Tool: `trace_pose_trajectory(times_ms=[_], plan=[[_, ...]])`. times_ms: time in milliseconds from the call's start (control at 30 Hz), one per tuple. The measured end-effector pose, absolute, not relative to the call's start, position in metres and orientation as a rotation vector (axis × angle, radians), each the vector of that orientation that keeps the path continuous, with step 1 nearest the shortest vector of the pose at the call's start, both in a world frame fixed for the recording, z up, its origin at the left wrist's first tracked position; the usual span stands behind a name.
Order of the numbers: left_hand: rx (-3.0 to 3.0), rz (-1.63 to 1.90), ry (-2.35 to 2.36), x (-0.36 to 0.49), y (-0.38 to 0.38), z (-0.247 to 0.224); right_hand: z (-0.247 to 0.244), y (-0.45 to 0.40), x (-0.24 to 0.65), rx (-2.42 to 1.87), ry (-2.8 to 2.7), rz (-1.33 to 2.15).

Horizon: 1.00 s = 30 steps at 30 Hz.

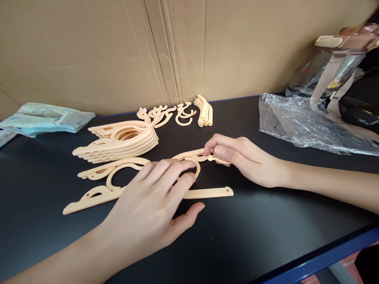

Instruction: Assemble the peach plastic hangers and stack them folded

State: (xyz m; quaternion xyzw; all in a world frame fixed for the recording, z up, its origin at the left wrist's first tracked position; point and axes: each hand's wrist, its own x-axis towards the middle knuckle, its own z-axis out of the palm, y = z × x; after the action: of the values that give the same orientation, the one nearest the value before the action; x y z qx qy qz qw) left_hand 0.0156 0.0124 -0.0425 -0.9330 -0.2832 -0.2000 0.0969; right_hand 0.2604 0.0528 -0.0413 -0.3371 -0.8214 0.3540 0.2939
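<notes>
My right hand pinches the right end of a cream plastic hanger piece between thumb and forefinger. My left hand lies palm down with its fingers stretched and thumb apart, over the middle of the hanger parts. Beneath it, a straight hanger bar sticks out to the right, a holed end showing. To its left are a flat hanger piece and a curved hanger piece, partly covered by the fingers. How these parts join under my left hand is hidden.
Behind them lies a stack of hanger pieces, with loose hooks and a bundle of short curved bars. A blue-white packet is at left. Clear plastic wrap and a bottle stand at right, before cardboard.
</notes>
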Motion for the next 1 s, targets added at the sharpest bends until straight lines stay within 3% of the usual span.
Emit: trace_pose_trajectory(times_ms=[233,400,733,1000], plan=[[-2.864,-0.611,-0.623,0.016,0.012,-0.044,-0.032,0.056,0.268,-0.943,-2.234,1.083],[-2.979,-0.791,-0.763,0.014,0.011,-0.044,-0.025,0.057,0.270,-0.920,-2.336,1.121],[-3.129,-0.770,-0.895,0.012,0.012,-0.044,-0.023,0.055,0.273,-0.919,-2.432,1.089],[-3.102,-0.698,-0.931,0.010,0.015,-0.045,-0.010,0.035,0.262,-1.164,-2.406,1.130]])
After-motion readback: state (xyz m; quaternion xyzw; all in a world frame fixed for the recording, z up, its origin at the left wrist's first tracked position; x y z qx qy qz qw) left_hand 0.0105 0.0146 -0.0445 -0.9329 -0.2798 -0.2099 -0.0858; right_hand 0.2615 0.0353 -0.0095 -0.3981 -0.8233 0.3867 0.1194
